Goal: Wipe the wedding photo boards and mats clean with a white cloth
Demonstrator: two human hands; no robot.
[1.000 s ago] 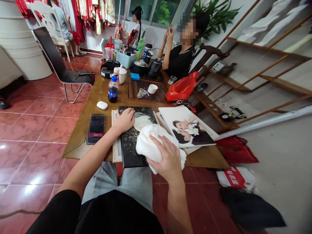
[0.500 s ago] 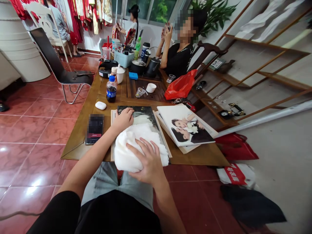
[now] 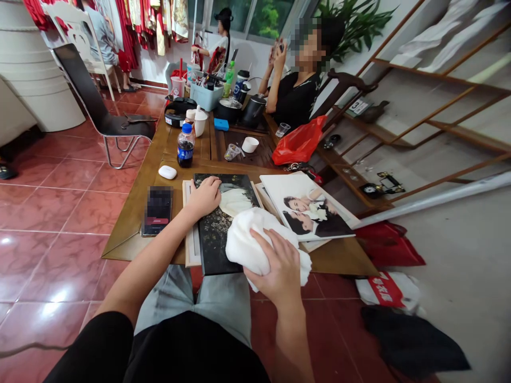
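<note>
My left hand (image 3: 205, 197) lies on the upper left of a dark photo panel (image 3: 215, 239), its fingers stretched out. That panel shows a white dress against a dark ground and rests on a light wooden frame (image 3: 192, 244) at the table's near edge. A bunched white towel (image 3: 249, 239) is gripped in my right hand (image 3: 275, 263). The towel covers the panel's lower right part and sticks out past its right edge. Just right of it, a white photo panel (image 3: 307, 207) with a picture of a couple lies tilted on another board.
A phone (image 3: 157, 213), a white earbud case (image 3: 167, 172) and a cola bottle (image 3: 186, 146) stand left on the wooden table (image 3: 128, 229). Farther back are a white cup (image 3: 250, 144) and a red plastic bag (image 3: 299, 141). A person (image 3: 297, 88) sits at the far right side.
My right hand has moved the towel to the right, from the middle of the dark panel toward its right edge, uncovering more of the picture. My left hand stays in place.
</note>
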